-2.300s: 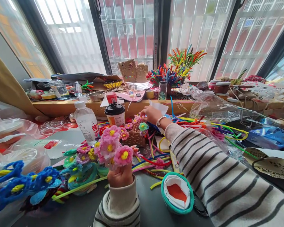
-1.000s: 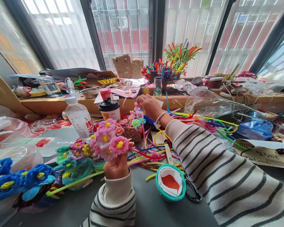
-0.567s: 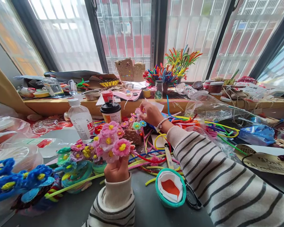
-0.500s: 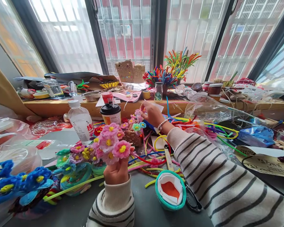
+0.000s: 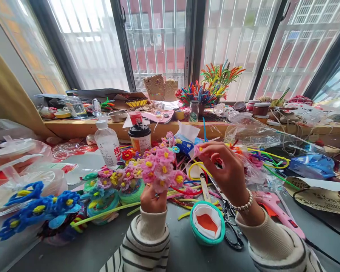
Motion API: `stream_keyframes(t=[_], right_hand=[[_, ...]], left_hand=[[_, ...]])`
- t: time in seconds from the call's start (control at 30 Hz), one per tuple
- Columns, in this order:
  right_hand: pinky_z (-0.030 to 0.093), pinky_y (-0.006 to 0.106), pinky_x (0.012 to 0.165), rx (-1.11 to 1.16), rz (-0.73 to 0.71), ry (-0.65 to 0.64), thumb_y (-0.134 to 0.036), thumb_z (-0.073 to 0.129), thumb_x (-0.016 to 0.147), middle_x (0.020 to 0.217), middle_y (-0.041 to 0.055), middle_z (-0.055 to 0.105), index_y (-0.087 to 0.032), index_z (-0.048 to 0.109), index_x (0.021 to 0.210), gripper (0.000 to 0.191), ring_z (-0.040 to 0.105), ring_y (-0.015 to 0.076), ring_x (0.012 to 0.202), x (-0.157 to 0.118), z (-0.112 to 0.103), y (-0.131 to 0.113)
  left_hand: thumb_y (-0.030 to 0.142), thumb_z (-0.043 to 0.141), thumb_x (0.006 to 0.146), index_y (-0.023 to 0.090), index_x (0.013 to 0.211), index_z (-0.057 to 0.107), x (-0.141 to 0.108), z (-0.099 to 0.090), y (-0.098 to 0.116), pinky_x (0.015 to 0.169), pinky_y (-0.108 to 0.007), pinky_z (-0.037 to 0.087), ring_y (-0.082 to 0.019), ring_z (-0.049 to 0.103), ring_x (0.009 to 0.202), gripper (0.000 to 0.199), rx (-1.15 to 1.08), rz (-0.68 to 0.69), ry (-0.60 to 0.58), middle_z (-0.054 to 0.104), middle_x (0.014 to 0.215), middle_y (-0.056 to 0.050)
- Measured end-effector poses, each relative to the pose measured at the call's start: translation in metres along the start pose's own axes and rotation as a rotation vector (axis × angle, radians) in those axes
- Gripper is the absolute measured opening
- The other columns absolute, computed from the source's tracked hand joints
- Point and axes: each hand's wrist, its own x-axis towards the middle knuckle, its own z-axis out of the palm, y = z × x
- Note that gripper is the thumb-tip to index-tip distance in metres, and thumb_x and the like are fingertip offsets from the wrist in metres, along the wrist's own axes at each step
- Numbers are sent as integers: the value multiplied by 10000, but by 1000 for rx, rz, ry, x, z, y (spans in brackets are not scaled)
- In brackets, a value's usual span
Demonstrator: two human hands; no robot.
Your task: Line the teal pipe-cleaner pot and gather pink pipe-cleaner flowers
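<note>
A bunch of pink pipe-cleaner flowers (image 5: 162, 166) with yellow centres is upright in my left hand (image 5: 153, 198), whose fingers are closed around the stems. My right hand (image 5: 225, 170), a beaded bracelet on its wrist, pinches a small pink pipe-cleaner flower (image 5: 198, 150) between thumb and fingertips, to the right of the bunch and apart from it. Below and between my hands stands a small teal pot (image 5: 207, 223) lined with white paper, orange inside. Black-handled scissors (image 5: 232, 228) lie beside the pot, partly under my right forearm.
A pink glue gun (image 5: 280, 211) lies right of my right wrist. Blue flowers (image 5: 42, 207) stand at the left. A water bottle (image 5: 107, 143) and a lidded cup (image 5: 139, 138) stand behind the bunch. Loose pipe cleaners (image 5: 192, 185) cover the middle. A cluttered ledge (image 5: 161, 130) runs along the window.
My right hand has drawn back toward me from the far side, now with a small pink flower in its fingers. The view has shifted slightly; scissors and glue gun are uncovered.
</note>
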Motion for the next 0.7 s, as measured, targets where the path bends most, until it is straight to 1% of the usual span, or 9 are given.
stream_keyframes(t=[0.1,0.2,0.33,0.47,0.57,0.63,0.7], right_hand=[[466,266,690,65,-74,-75,-127,524,733,869,26,595,-195,513,775,81,552,119,806,-6,1,-12],[471,261,705,103,-144,-82,-113,546,715,847,35,601,-189,516,771,99,562,117,802,-7,2,-19],[476,261,707,69,-224,-93,-79,549,703,861,49,602,-191,526,803,152,564,127,826,-10,3,-18],[479,280,721,43,-244,-91,-78,536,708,897,53,601,-221,527,831,188,563,139,852,-14,3,-15],[481,284,725,30,-250,-67,-80,534,707,907,54,602,-229,523,850,207,563,145,867,-16,4,-15],[476,286,747,4,-274,-76,-70,536,703,930,56,597,-225,520,863,223,554,146,892,-17,3,-14],[468,280,772,-9,-291,-98,-58,539,699,954,60,588,-216,517,870,235,542,141,917,-19,3,-13]], left_hand=[[319,548,657,170,605,647,0,-2,7,488,-259,445,-151,573,530,186,41,95,-55,641,622,-51],[312,535,670,176,605,640,0,-3,10,487,-244,437,-141,566,526,183,49,128,-89,637,604,-44],[314,525,674,195,610,638,-1,-3,10,477,-240,432,-137,555,504,176,40,112,-133,620,546,-22],[330,536,663,193,525,620,-1,-3,11,430,-238,403,-126,509,426,211,28,76,-160,570,451,-18],[351,523,669,201,542,618,-2,-3,12,457,-244,420,-137,538,466,218,2,80,-183,600,492,-24],[364,523,673,205,562,620,-3,-3,11,478,-244,432,-139,553,493,216,-18,85,-190,615,518,-21],[367,539,665,204,533,607,-4,-2,10,489,-240,437,-134,549,485,220,-31,81,-191,609,502,-12]])
